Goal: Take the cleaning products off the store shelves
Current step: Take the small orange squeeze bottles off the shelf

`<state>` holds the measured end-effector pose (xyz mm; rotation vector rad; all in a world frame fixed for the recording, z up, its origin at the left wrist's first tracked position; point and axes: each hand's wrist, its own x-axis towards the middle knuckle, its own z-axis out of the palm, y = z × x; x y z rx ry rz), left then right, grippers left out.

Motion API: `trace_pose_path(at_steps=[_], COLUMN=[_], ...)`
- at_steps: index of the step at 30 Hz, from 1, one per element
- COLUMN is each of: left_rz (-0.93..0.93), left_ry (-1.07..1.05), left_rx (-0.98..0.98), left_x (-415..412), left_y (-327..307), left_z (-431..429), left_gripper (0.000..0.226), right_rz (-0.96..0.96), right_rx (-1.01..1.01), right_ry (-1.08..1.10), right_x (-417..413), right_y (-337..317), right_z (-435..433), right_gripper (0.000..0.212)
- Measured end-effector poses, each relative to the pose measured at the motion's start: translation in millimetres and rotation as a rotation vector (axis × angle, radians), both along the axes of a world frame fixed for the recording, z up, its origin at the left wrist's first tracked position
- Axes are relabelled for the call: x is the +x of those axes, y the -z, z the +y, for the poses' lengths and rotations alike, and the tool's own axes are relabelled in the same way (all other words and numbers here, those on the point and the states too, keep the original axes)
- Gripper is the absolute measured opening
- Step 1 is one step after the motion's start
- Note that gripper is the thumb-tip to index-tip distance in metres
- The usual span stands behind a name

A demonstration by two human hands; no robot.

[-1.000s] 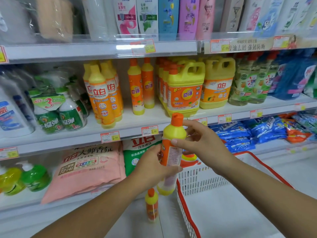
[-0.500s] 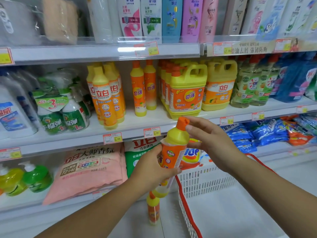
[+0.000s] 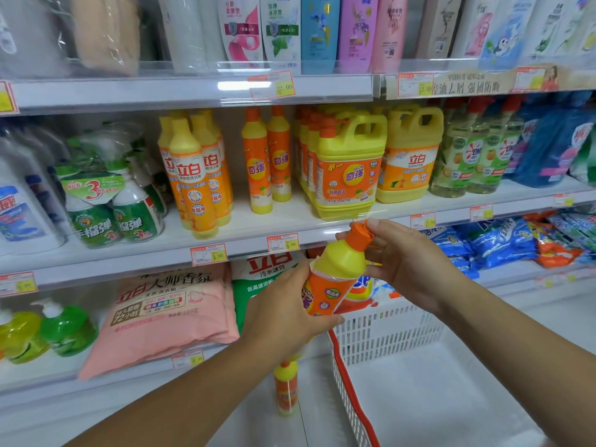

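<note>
A yellow and orange dish-soap bottle (image 3: 337,272) with an orange cap is tilted to the right in front of the shelves. My left hand (image 3: 283,314) grips its labelled body from the left. My right hand (image 3: 406,262) holds its neck and cap with curled fingers. Two matching bottles (image 3: 267,159) stand on the middle shelf (image 3: 290,227). Another one (image 3: 285,390) stands on the floor below my hands. A white basket with a red rim (image 3: 387,330) sits just right of it, under my right arm.
The middle shelf also holds yellow bottles (image 3: 193,175), big yellow jugs (image 3: 351,162), green spray bottles (image 3: 113,208) and clear bottles (image 3: 474,153). Below lie a pink powder bag (image 3: 164,314), green pump bottles (image 3: 64,330) and blue packets (image 3: 493,243). Refill pouches fill the top shelf.
The bottle went from upright to tilted right and has risen a little. My right hand shifted from its shoulder up to the cap. My left hand kept its hold.
</note>
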<state>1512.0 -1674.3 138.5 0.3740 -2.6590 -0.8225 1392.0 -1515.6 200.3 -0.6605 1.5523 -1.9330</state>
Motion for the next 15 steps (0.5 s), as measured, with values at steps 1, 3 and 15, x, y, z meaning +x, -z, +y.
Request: trace_pose_path(at_steps=[1,3,15], left_rz=[0.002,-0.001,-0.039], left_ry=[0.003,0.008,0.021], left_rx=[0.001,-0.007,0.031], left_x=[0.0,0.2,0.2], left_y=[0.5,1.0,3.3], left_z=[-0.4,-1.0,-6.8], left_gripper=[0.081,0.081,0.08], right_rz=[-0.001,0.001,-0.046], right_rx=[-0.001,-0.002,-0.012], right_ry=[0.004,0.012,-0.032], right_x=[0.2,0.4,-1.5], right_y=[0.1,0.0,4.4], right_z=[0.0,-0.6,-2.5], right_gripper=[0.035,0.028,0.039])
